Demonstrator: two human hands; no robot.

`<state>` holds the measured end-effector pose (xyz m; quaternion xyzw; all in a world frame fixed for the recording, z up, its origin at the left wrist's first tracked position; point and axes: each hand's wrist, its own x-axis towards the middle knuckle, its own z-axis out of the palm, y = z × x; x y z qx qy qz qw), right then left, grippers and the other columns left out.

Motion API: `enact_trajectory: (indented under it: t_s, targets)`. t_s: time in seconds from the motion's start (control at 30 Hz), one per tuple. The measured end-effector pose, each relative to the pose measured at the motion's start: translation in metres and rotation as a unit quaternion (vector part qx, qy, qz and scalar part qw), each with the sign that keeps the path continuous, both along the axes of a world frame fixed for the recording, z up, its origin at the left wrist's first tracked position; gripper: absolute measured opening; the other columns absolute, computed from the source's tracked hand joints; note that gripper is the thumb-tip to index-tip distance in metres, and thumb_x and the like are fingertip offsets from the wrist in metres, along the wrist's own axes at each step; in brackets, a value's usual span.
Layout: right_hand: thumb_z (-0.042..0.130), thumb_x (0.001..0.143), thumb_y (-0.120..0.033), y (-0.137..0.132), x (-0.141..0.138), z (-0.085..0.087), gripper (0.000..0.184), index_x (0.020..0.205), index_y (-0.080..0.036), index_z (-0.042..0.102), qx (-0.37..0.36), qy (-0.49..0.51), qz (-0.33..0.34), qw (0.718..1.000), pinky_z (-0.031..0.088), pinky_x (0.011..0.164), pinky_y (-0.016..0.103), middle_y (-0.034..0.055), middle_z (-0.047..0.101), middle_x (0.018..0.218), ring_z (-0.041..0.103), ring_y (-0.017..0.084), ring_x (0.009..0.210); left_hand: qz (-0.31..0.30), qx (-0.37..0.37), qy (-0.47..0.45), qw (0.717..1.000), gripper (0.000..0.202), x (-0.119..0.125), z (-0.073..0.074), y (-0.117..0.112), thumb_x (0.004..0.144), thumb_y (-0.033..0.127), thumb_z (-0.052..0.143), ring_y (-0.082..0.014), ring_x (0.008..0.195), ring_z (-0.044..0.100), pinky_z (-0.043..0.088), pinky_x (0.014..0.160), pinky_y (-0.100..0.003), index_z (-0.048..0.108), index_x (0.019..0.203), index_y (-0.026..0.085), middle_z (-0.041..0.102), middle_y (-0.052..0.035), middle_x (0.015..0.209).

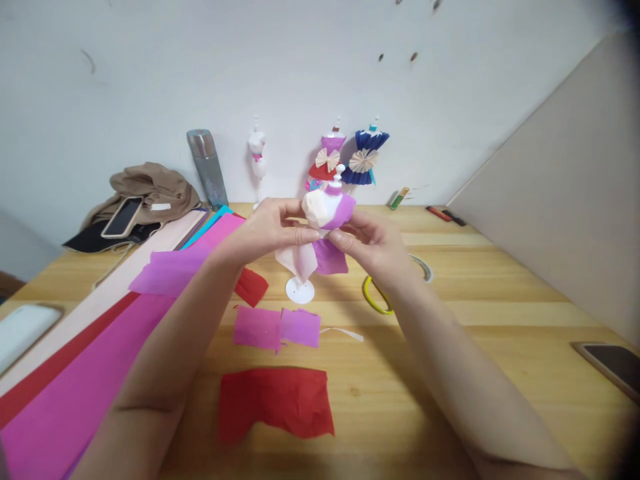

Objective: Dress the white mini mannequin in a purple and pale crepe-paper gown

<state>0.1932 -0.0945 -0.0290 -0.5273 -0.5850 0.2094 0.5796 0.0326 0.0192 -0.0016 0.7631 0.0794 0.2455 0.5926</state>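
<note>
A miniature dress form (pixel 338 189) stands upright before me on a round white base (pixel 300 291), its body wrapped in cream paper (pixel 320 209) on the left side and purple crepe paper (pixel 331 257) on the right. My left hand (pixel 273 229) grips it at the waist from the left, the thumb pressed on the paper. From the right, my right hand (pixel 373 248) pinches the same waist, with its thumb tip close to the left one. Some fingers of both hands are hidden behind the form. Below lie two purple paper pieces (pixel 257 327) and a red paper piece (pixel 277 403).
Yellow-handled scissors (pixel 377 297) lie partly behind my right forearm. Long coloured paper sheets (pixel 100 373) cover the table's left side. Other dress forms (pixel 367 153) stand by the wall beside a grey flask (pixel 209 170). Phones (pixel 613 363) lie at both sides.
</note>
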Motion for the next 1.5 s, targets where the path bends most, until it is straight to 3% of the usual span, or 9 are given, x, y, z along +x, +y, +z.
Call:
enact_trajectory:
  t_s: [0.3, 0.53, 0.63, 0.77, 0.9, 1.23, 1.3, 1.4, 1.5]
  targets:
    - [0.074, 0.073, -0.040, 0.005, -0.005, -0.004, 0.026, 0.095, -0.027, 0.070, 0.010, 0.032, -0.005, 0.999, 0.054, 0.089, 0.048, 0.0041, 0.072, 0.099, 0.065, 0.029, 0.103, 0.026, 0.038, -0.027, 0.999, 0.041, -0.002, 0.004, 0.004, 0.072, 0.036, 0.078, -0.0246, 0.099, 0.068, 0.053, 0.091, -0.038, 0.070, 0.105, 0.013, 0.072, -0.0087, 0.103]
    - [0.069, 0.079, -0.038, 0.004, 0.000, -0.006, 0.029, 0.105, -0.025, 0.071, 0.020, -0.039, -0.021, 0.999, 0.050, 0.096, 0.051, 0.0047, 0.073, 0.104, 0.065, 0.029, 0.105, 0.056, 0.082, -0.036, 0.994, 0.035, -0.004, 0.007, -0.002, 0.084, 0.047, 0.065, -0.0209, 0.088, 0.068, 0.053, 0.083, -0.034, 0.072, 0.090, 0.013, 0.073, -0.0058, 0.088]
    - [0.069, 0.079, -0.037, 0.003, -0.001, -0.005, 0.027, 0.104, -0.025, 0.072, 0.018, -0.054, -0.030, 0.998, 0.050, 0.095, 0.050, 0.0050, 0.074, 0.105, 0.066, 0.029, 0.104, 0.112, 0.087, -0.087, 0.986, 0.035, -0.005, 0.010, -0.006, 0.090, 0.047, 0.058, -0.0214, 0.097, 0.068, 0.052, 0.090, -0.035, 0.074, 0.095, 0.016, 0.074, -0.0058, 0.098]
    - [0.068, 0.079, -0.033, 0.002, -0.004, -0.002, 0.024, 0.102, -0.026, 0.072, 0.017, -0.064, -0.038, 0.997, 0.050, 0.094, 0.050, 0.0043, 0.073, 0.106, 0.066, 0.029, 0.103, 0.210, 0.117, -0.114, 0.964, 0.022, -0.004, 0.011, -0.013, 0.086, 0.039, 0.065, -0.0241, 0.101, 0.068, 0.052, 0.093, -0.037, 0.077, 0.093, 0.021, 0.076, -0.0035, 0.101]
    - [0.067, 0.080, -0.034, 0.003, -0.005, -0.001, 0.024, 0.103, -0.028, 0.072, 0.028, -0.076, -0.032, 0.996, 0.050, 0.095, 0.048, 0.0030, 0.073, 0.108, 0.065, 0.029, 0.105, 0.242, 0.146, -0.130, 0.950, 0.018, 0.001, 0.010, -0.015, 0.083, 0.035, 0.067, -0.0238, 0.094, 0.070, 0.055, 0.089, -0.037, 0.078, 0.089, 0.021, 0.077, -0.0047, 0.096]
    - [0.065, 0.083, -0.035, 0.001, -0.009, 0.001, 0.025, 0.105, -0.025, 0.071, 0.040, -0.103, -0.034, 0.993, 0.048, 0.096, 0.049, 0.0056, 0.072, 0.108, 0.065, 0.029, 0.104, 0.236, 0.175, -0.102, 0.950, 0.023, 0.002, 0.011, -0.013, 0.086, 0.034, 0.060, -0.0213, 0.084, 0.068, 0.054, 0.080, -0.032, 0.077, 0.084, 0.018, 0.075, -0.0019, 0.080]
    - [0.066, 0.082, -0.036, 0.000, -0.009, 0.003, 0.023, 0.103, -0.028, 0.072, 0.033, -0.097, -0.030, 0.994, 0.047, 0.098, 0.049, 0.0043, 0.072, 0.108, 0.064, 0.029, 0.107, 0.202, 0.133, -0.093, 0.966, 0.027, 0.001, 0.011, -0.013, 0.088, 0.038, 0.060, -0.0215, 0.090, 0.067, 0.053, 0.083, -0.032, 0.075, 0.099, 0.017, 0.075, -0.0029, 0.090]
    - [0.066, 0.082, -0.037, 0.002, -0.008, 0.001, 0.021, 0.101, -0.030, 0.072, 0.021, -0.071, -0.024, 0.997, 0.047, 0.099, 0.050, 0.0027, 0.072, 0.109, 0.064, 0.030, 0.108, 0.150, 0.041, -0.099, 0.983, 0.048, -0.001, 0.009, -0.011, 0.092, 0.048, 0.055, -0.0227, 0.100, 0.066, 0.053, 0.087, -0.034, 0.058, 0.130, 0.020, 0.072, -0.0058, 0.110]
    - [0.067, 0.080, -0.039, 0.006, -0.004, -0.004, 0.023, 0.100, -0.029, 0.071, 0.017, -0.038, -0.036, 0.998, 0.050, 0.095, 0.049, 0.0033, 0.073, 0.107, 0.065, 0.029, 0.106, 0.139, 0.020, -0.085, 0.986, 0.056, -0.005, 0.011, -0.006, 0.093, 0.057, 0.047, -0.0243, 0.103, 0.066, 0.052, 0.091, -0.038, 0.055, 0.131, 0.017, 0.071, -0.0086, 0.109]
